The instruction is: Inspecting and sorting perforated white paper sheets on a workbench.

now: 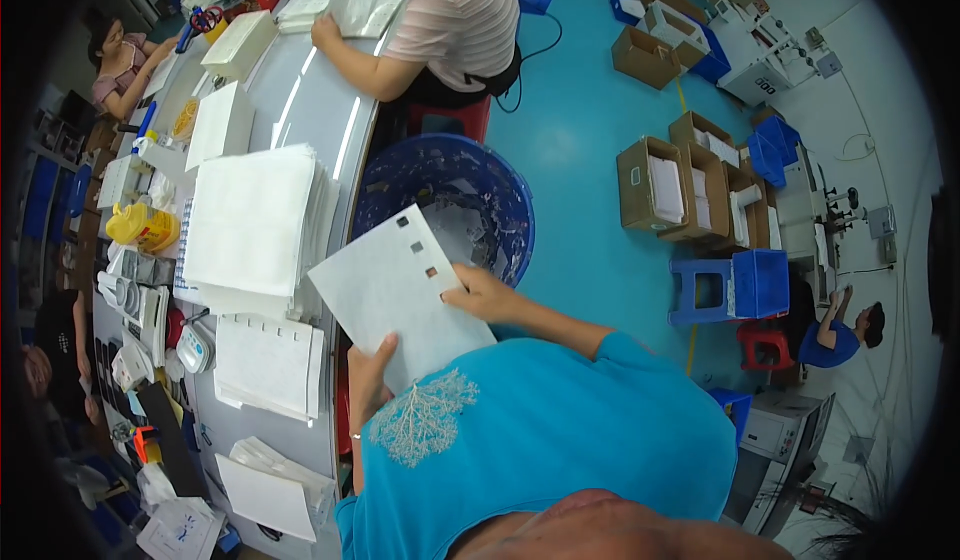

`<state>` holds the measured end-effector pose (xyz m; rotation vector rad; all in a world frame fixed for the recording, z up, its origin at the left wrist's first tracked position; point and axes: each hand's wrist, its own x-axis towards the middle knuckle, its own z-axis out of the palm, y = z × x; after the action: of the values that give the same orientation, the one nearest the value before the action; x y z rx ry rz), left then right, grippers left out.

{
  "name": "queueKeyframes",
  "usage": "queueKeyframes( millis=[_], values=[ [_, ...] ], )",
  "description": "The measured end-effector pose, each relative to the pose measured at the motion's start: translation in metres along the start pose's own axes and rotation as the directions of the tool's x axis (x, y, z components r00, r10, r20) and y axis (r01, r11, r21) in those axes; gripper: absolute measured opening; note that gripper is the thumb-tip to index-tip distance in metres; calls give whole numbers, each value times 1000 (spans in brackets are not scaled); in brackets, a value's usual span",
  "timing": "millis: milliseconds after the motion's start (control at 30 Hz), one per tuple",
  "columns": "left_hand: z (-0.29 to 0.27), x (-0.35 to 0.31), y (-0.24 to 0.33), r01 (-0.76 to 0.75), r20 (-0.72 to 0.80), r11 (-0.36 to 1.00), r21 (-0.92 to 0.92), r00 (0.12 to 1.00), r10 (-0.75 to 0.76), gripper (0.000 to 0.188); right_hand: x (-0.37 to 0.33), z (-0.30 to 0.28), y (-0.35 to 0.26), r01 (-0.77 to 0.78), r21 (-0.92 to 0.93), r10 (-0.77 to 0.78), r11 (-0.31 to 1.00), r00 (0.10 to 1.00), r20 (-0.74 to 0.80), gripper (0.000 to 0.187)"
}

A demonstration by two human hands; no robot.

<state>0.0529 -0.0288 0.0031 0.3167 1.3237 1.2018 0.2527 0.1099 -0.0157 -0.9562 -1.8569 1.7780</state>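
Together, left hand point(370, 382) and right hand point(488, 297) grasping white sheet point(385, 278), left thumb point(387, 347) atop, right forearm point(565, 326) angled inward

The left hand point(368, 382) and right hand point(487, 295) grip a white sheet point(395, 285). A blue bin point(390, 172) stands beside the table point(290, 105).

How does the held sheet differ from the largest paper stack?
The sheet looks thin; the stack has many layers. The sheet shows dark squares; the stack's top, none. Left hand and right hand hold the sheet; the stack lies on the table. Both are white.
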Motion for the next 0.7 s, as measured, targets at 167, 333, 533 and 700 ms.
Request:
queueKeyframes(
  millis=[167, 333, 533, 700],
  values=[
    [2, 4, -3, -80, -74, 997, -19, 994, 79, 55, -3, -25, -21, -395, 724, 302, 566, 916, 264, 41],
    [9, 10, -7, -209, -104, 977, -36, 973, 205, 52, 5, -21, 10, -362, 688, 272, 629, 931, 242, 38],
    [7, -1, 2, -146, -72, 981, 130, 985, 156, 46, 7, -42, -8, -542, 479, 377, 690, 835, 400, 36],
    [9, -10, 16, -176, -28, 959, 223, 982, 187, 45, -8, -30, -9, -475, 314, 301, 822, 831, 468, 38]
  ],
)
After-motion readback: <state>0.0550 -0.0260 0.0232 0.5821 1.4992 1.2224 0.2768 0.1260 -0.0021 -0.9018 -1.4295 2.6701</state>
